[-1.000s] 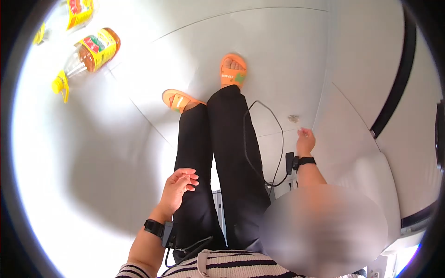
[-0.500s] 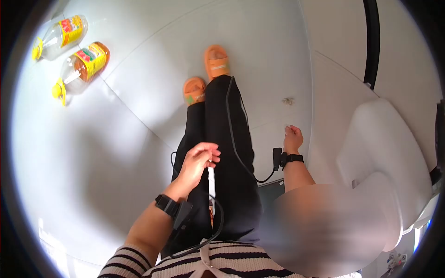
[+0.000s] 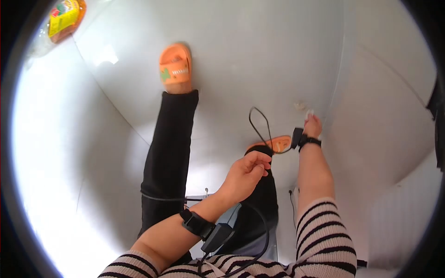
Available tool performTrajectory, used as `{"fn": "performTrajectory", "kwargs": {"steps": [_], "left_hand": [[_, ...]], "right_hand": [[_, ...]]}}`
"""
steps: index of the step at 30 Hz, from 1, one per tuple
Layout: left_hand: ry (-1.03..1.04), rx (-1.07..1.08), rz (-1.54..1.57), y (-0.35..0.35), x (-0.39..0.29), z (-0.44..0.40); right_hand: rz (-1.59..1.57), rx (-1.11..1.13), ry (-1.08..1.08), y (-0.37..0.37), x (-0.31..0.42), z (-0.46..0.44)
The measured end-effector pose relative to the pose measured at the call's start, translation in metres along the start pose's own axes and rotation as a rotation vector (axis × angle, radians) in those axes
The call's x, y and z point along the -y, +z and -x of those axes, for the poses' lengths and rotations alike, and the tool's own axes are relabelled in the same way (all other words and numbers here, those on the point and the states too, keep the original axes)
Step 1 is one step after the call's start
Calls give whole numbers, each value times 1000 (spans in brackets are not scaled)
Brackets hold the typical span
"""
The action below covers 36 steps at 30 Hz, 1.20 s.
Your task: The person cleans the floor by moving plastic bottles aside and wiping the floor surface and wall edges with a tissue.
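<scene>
My left hand is above my leg near the middle, its fingers loosely curled towards the thumb, and I see nothing in them. Further right and lower to the floor, my right hand is closed on a small white piece, perhaps tissue. Just beyond its fingertips a small pale pile of bits lies on the floor. Both wrists carry black straps with black boxes and cables.
A bottle with a yellow label lies at the upper left. My orange slippers stand on the floor, the right one partly behind my left hand. A black cable loop hangs near the right slipper. A pale wall or panel rises on the right.
My left hand has moved right and my feet have spread apart. My right hand is closer to the pile. The bottles have shifted towards the upper left edge of the view.
</scene>
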<state>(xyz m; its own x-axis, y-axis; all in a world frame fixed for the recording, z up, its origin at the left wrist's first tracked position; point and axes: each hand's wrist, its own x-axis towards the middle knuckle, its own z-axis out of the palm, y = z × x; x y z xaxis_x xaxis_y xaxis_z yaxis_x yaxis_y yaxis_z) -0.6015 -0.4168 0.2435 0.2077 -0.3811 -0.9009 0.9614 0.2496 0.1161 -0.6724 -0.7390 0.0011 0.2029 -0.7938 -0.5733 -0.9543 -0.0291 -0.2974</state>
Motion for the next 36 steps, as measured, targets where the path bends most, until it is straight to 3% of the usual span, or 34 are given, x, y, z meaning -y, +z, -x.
{"fn": "performTrajectory", "kwargs": {"steps": [3,6,8,9,11,12,14,21,23,25,28,36], "left_hand": [[-62,-78,15,-13,45,-15],[-169,-118,40,9,53,3],[-161,-115,-44,18,50,4],[-156,-110,-55,16,52,3],[-140,-125,-57,6,59,-3],[-129,-120,-71,4,59,-3],[-155,-109,-63,6,49,0],[-178,-100,-75,12,10,7],[-149,-88,5,16,-4,13],[-147,-91,-25,6,5,7],[-138,-95,-23,5,-2,8],[-104,-101,-44,2,-8,6]], "right_hand": [[-100,-57,6,51,-21,-43],[-40,-132,-102,35,-44,-59],[82,-90,-308,45,-10,-21],[71,-97,-307,54,-5,-4],[345,-435,-646,75,-5,15],[329,-445,-644,76,-6,12],[88,-243,-392,76,-1,10],[-13,-210,-302,102,91,17],[25,-241,-509,113,136,36],[-30,-253,-547,140,134,32],[155,-234,-678,160,164,59],[337,135,-1120,130,179,90]]}}
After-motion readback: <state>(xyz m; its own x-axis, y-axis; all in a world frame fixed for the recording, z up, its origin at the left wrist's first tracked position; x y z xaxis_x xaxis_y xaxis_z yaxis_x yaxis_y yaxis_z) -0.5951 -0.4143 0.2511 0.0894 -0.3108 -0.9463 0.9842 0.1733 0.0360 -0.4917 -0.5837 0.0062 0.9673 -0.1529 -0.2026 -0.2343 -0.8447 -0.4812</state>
